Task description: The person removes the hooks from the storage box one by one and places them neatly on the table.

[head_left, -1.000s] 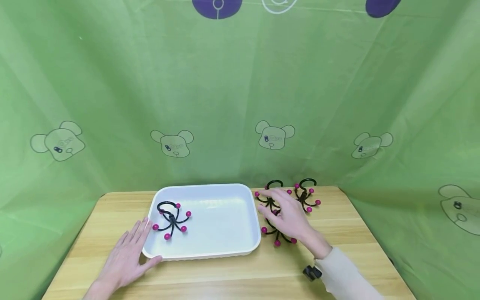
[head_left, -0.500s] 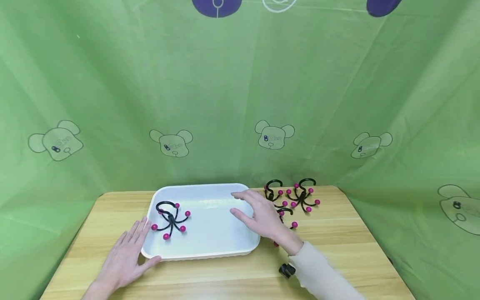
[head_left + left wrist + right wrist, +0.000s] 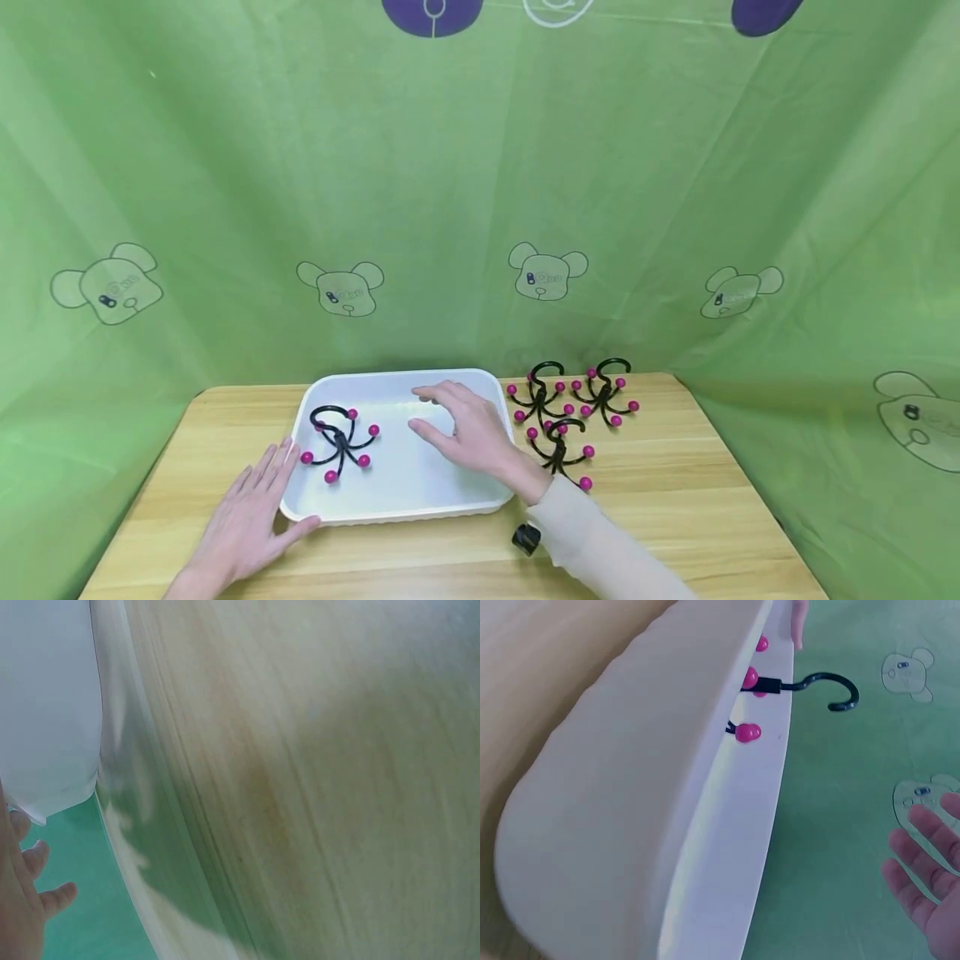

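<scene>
A white tray (image 3: 420, 492) stands on the table. At its left end sits a black claw-shaped hanger hook (image 3: 341, 443) with pink ball tips, its curved top pointing up; the right wrist view shows this hook (image 3: 771, 685) past the tray wall (image 3: 630, 772). My left hand (image 3: 243, 525) lies flat, fingertips along the tray's left rim and thumb at the front corner. Above the middle of the tray hovers my right hand (image 3: 476, 433), holding nothing, fingers loosely bent and thumb apart. Its spread fingers (image 3: 922, 859) appear at the right wrist view's edge.
Three more such hanger hooks stand right of the tray: one at the back (image 3: 541, 400), another farther right (image 3: 605, 397), and a nearer hook (image 3: 558, 454) partly behind my right forearm. A green curtain (image 3: 450, 208) with bear prints borders the wooden table (image 3: 675, 517).
My right hand, with nothing in it, has moved left from over the hooks at the right to above the tray. Those hooks now show more fully. The left hand stays put.
</scene>
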The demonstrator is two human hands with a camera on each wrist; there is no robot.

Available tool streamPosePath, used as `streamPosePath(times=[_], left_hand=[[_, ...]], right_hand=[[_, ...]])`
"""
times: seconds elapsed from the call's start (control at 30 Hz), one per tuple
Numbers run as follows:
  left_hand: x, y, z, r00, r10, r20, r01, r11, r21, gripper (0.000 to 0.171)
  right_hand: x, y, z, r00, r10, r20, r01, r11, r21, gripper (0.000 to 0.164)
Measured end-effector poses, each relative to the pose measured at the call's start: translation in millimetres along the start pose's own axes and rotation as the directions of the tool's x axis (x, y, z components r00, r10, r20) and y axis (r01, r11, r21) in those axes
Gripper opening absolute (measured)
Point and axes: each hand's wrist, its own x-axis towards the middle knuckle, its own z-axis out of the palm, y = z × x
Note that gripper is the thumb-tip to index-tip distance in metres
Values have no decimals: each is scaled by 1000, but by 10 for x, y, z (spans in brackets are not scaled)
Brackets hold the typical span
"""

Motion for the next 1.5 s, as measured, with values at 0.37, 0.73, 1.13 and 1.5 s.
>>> streamPosePath(times=[0.37,0.73,1.13,1.5], left_hand=[[20,2,-4,1000,-2,3,2,1000,-6,112],[2,18,-8,1000,2,-6,-2,1000,1,111],[-4,14,-9,1000,4,-18,-4,1000,4,111],[-2,13,-3,1000,6,-19,-6,1000,3,111]], right_hand=[[269,-195,201,995,-26,91,28,999,-21,45],[527,-301,449,978,-42,204,59,995,-77,47],[787,-382,691,946,-13,323,72,983,-170,51],[893,-380,916,926,12,378,81,970,-229,52]])
